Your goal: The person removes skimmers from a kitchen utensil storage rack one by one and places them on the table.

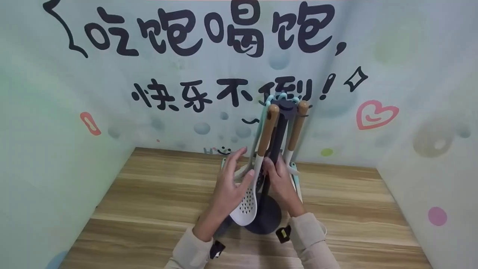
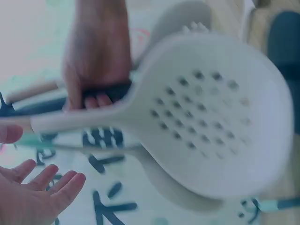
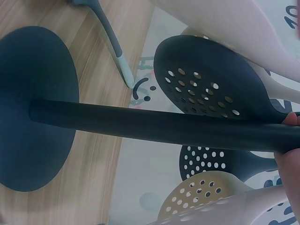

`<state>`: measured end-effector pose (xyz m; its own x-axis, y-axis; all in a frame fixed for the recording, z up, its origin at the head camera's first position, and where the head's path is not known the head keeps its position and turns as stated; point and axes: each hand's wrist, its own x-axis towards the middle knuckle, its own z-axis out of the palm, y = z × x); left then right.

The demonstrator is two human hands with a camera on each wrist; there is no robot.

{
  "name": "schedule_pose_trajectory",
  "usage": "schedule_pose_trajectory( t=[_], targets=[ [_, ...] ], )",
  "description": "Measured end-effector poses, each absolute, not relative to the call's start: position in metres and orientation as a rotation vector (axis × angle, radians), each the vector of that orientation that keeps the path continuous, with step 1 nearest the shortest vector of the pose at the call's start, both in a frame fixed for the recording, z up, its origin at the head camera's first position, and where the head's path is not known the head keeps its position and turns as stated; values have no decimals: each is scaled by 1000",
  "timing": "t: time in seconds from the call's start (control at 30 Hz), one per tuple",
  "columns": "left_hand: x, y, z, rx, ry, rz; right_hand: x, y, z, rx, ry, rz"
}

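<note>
A dark utensil stand with a tall pole (image 1: 277, 144), a hooked top (image 1: 286, 105) and a round base (image 1: 269, 220) is in the middle of the head view. My right hand (image 1: 282, 185) grips the pole partway up. My left hand (image 1: 228, 186) is spread beside a white slotted spoon (image 1: 245, 209) that hangs from the stand by its wooden handle (image 1: 267, 129). In the left wrist view the left fingers (image 2: 44, 180) are apart, below that spoon's neck. A dark slotted spoon (image 3: 201, 77) and a beige slotted spoon (image 3: 202, 187) hang around the pole.
The wood-grain table (image 1: 157, 209) meets a printed wall cloth (image 1: 209, 127) at the back. On the tabletop behind the stand lie utensils with mint-tipped handles (image 1: 296, 181). A dark utensil head (image 1: 223, 226) shows partly under the left wrist.
</note>
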<state>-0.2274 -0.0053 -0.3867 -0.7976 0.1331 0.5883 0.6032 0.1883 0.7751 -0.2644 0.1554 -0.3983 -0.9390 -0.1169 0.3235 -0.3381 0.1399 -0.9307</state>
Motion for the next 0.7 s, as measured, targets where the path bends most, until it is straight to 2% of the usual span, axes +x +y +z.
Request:
schedule_pose_trajectory(
  t=[0.13,0.5,0.7],
  targets=[
    [-226,7,-379,-771,-2082,-1729,-270,158,-407,419,-2218,1937],
    [-242,30,-372,-667,-2036,-1751,-270,159,-410,447,-2196,1898],
    [-242,28,-371,-701,-2088,-1711,-270,158,-411,464,-2196,1889]
  ],
)
